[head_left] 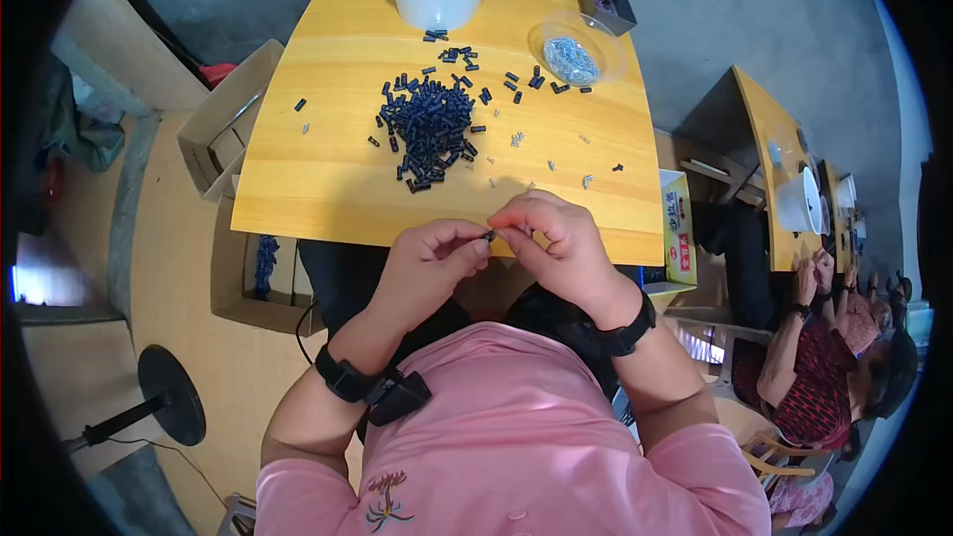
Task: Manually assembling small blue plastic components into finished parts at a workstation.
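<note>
Just past the table's near edge, my two hands meet fingertip to fingertip. My left hand [442,256] pinches a small black plastic piece [488,235] between thumb and index finger. Against that piece, the thumb and fingers of my right hand [552,236] are pressed together; whatever they grip is too small to make out. Beyond the hands lies a heap of small black cylindrical pieces [429,125] on the wooden table [328,169]. Tiny silvery metal parts [517,139] are scattered to the right of the heap.
At the far edge stands a white tub [437,2] full of black pieces. A clear bowl [613,58] holds a bag of small metal parts, beside a dark box [617,12]. Cardboard boxes [223,278] sit left of the table. At right, other people work at another table [759,139].
</note>
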`<action>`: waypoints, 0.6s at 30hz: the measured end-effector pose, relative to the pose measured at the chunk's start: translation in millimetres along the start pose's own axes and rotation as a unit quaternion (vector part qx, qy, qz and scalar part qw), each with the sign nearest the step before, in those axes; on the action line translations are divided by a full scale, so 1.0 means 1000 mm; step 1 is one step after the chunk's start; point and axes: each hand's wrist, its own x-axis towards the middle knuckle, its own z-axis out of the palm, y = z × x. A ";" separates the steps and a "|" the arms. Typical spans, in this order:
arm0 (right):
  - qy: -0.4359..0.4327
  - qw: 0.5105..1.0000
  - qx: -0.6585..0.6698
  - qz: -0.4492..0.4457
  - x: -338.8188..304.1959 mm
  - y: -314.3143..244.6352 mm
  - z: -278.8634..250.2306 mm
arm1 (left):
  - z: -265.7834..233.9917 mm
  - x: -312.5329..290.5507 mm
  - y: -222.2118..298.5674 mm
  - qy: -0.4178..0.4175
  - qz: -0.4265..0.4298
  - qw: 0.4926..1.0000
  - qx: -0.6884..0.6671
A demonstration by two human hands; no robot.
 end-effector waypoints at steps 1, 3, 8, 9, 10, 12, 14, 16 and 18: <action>0.006 1.000 -0.006 -0.005 0.000 0.000 0.001 | 0.000 0.000 0.000 0.000 0.005 1.000 -0.002; 0.012 1.000 -0.010 -0.009 -0.001 -0.001 0.002 | 0.000 -0.001 -0.001 0.001 0.009 1.000 -0.003; 0.024 0.999 -0.028 0.005 -0.002 -0.009 0.005 | 0.003 -0.003 0.000 0.030 0.045 0.996 0.077; 0.023 0.999 -0.028 0.004 -0.002 -0.009 0.005 | 0.004 -0.003 -0.001 0.030 0.046 0.996 0.076; 0.022 0.999 -0.029 0.014 -0.002 -0.009 0.005 | 0.004 -0.002 -0.002 0.036 0.054 0.994 0.084; 0.021 0.999 -0.031 0.023 -0.002 -0.008 0.005 | 0.005 -0.002 -0.004 0.042 0.063 0.993 0.092; 0.025 0.998 -0.029 0.047 -0.003 -0.008 0.007 | 0.006 -0.002 -0.004 0.064 0.107 0.981 0.146; 0.026 0.998 -0.029 0.046 -0.002 -0.009 0.009 | 0.008 -0.001 -0.003 0.081 0.134 0.972 0.177; 0.026 0.998 -0.029 0.044 -0.002 -0.011 0.012 | 0.009 0.000 -0.003 0.099 0.162 0.959 0.208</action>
